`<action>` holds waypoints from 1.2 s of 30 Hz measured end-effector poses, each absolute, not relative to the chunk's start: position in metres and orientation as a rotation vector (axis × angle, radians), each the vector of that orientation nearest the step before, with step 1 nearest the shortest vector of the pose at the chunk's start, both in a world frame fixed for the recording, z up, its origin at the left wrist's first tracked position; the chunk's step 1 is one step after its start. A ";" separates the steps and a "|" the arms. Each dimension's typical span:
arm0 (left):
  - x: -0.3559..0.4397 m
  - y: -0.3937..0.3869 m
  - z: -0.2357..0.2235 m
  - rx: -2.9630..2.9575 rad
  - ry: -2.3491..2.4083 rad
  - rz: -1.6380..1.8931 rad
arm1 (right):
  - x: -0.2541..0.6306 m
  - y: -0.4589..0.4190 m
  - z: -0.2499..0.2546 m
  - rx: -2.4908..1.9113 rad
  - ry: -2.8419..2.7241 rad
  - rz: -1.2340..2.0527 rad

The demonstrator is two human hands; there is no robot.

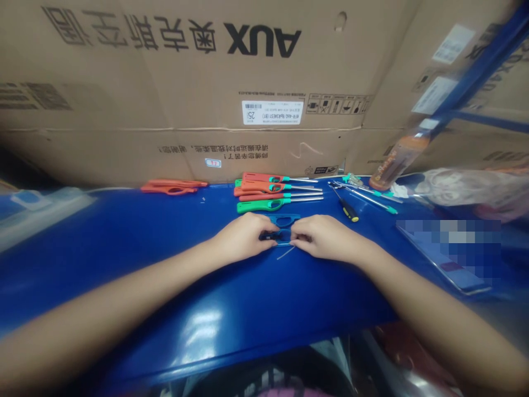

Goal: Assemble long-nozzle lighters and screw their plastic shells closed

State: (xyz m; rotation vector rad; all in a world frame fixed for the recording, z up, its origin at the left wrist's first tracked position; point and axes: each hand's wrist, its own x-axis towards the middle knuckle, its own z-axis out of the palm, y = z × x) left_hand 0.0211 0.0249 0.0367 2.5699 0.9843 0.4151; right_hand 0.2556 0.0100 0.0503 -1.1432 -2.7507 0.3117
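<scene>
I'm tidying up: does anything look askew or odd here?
The cardboard behind the blue table looks upside down: its AUX lettering is inverted. The orange bottle appears tilted, though lens distortion may exaggerate that.

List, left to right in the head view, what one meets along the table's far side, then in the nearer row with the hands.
Far side: translucent plastic, orange lighter handles, long-necked lighters, black-and-yellow screwdriver, orange bottle, crumpled plastic bag. Nearer row: left hand, blue casing pieces, right hand, phone-like device.
</scene>
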 end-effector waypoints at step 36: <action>0.020 0.017 0.034 2.179 0.935 0.625 | 0.273 0.018 0.049 -0.847 -2.669 0.532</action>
